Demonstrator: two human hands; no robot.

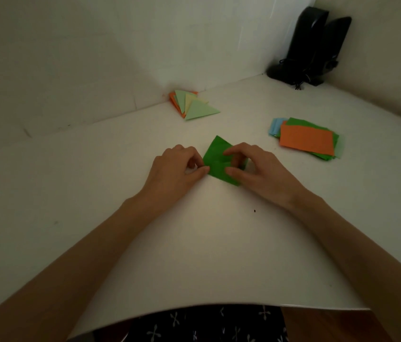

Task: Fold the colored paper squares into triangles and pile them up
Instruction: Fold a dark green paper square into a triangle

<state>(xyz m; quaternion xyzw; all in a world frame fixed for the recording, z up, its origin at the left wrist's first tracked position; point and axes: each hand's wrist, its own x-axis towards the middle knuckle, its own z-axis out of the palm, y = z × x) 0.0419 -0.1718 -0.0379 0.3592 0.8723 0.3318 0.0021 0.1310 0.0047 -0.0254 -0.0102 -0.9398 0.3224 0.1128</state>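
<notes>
Left hand (174, 169) and right hand (256, 166) each pinch-grip the green paper (215, 154), 1 corner pointing away, long axis far-to-near.

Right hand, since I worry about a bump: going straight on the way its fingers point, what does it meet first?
Probably the left hand, pinching the green paper's opposite corner; the right hand's fingers point leftward across that paper, which they already hold.

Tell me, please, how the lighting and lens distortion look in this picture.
Head view: dim, soft light, brightest on the table between the forearms; wide-angle distortion bows the table's near edge; the black speakers sink into shadow; the green paper, pinched by the left hand and right hand, looks slightly soft.
</notes>
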